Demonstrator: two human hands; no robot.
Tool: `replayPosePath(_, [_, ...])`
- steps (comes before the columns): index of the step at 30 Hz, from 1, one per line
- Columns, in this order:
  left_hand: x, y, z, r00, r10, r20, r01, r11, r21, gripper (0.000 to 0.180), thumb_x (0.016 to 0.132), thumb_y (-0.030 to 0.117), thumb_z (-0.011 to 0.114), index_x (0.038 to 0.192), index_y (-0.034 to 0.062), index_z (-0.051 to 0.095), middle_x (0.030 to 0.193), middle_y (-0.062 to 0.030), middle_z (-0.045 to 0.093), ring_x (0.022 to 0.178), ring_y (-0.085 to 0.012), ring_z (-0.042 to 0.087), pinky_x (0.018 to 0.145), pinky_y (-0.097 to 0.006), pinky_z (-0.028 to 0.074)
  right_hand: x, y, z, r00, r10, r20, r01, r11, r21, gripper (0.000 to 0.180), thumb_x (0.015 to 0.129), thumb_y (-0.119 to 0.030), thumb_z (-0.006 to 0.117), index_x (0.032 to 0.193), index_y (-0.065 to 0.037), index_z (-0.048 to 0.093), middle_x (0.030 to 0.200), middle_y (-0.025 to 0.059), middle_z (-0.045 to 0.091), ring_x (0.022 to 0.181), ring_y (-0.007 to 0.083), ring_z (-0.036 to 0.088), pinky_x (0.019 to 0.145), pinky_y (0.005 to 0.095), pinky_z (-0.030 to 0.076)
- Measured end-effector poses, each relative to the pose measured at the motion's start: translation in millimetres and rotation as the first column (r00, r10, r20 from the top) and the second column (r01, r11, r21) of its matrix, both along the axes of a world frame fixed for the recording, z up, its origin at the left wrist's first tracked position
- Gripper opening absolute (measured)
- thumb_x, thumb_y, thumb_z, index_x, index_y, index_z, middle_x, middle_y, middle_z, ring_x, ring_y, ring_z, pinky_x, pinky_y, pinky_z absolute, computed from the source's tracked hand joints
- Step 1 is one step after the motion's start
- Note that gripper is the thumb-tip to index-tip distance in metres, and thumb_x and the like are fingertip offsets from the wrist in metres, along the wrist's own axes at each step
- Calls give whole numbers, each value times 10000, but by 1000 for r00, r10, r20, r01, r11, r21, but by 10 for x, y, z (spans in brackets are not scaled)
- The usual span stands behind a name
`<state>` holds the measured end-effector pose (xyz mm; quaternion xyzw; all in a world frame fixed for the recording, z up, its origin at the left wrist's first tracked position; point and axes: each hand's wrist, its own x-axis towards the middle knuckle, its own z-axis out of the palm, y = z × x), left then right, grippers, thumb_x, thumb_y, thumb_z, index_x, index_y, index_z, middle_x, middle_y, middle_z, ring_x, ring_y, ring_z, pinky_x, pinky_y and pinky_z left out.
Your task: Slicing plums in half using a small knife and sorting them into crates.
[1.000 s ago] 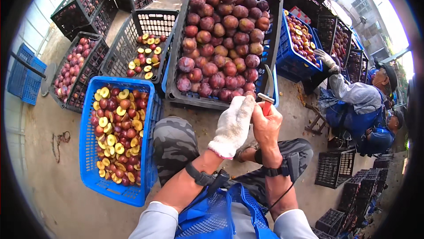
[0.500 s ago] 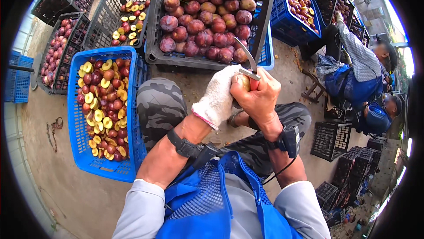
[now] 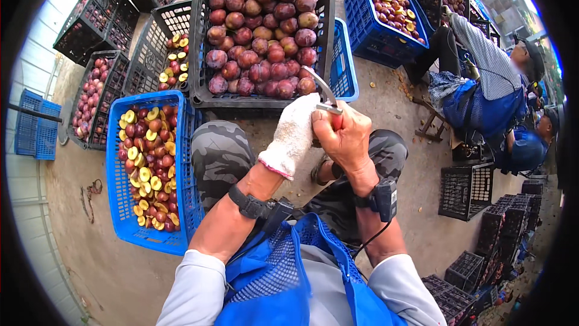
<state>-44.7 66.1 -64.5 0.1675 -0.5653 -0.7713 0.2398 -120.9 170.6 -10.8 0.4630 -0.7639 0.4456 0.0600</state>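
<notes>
My left hand (image 3: 295, 132), in a white knitted glove, is closed in front of my chest, pressed against the right hand. A plum showed between the hands half a second ago; the fingers now mostly hide it. My bare right hand (image 3: 348, 136) grips the red handle of a curved-bladed knife (image 3: 323, 88), its blade pointing up and away. Just beyond the hands stands a black crate (image 3: 258, 104) heaped with whole red plums (image 3: 262, 42). On the left, a blue basket (image 3: 113, 163) holds plums cut into halves, with yellow flesh showing (image 3: 151, 166).
Beside the whole plums is another black crate (image 3: 134, 71) with cut plums, and left of it a crate of whole plums (image 3: 93, 100). A blue crate of halves (image 3: 356, 30) stands far right. Two co-workers (image 3: 491, 94) sit at the right, near stacked black crates (image 3: 464, 190).
The view has shifted, so the crates sit differently in the picture. Both hands stay together, and the knife remains in my right hand. The plum between them has become mostly hidden.
</notes>
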Motion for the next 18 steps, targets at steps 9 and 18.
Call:
replayPosePath(9, [250,511,596,928,348,-133,-329,596,-732,102,895,67,608,971,4,632,886,-169,613,780,-350,645,678,-411,508,402,259,-31,795,-28,606,270,910,-313,218,906,-219,706,880,-3,686,660,21,641,564,111,583,549,306,480])
replayPosePath(18, [543,395,676,955,149,-258,-297,412,-861,156,953,130,603,1034,22,683,825,-153,684,703,-322,690,648,-377,538,763,384,134,184,178,967,301,926,-228,342,1002,-407,575,962,-80,665,633,-14,602,396,89,479,359,246,381])
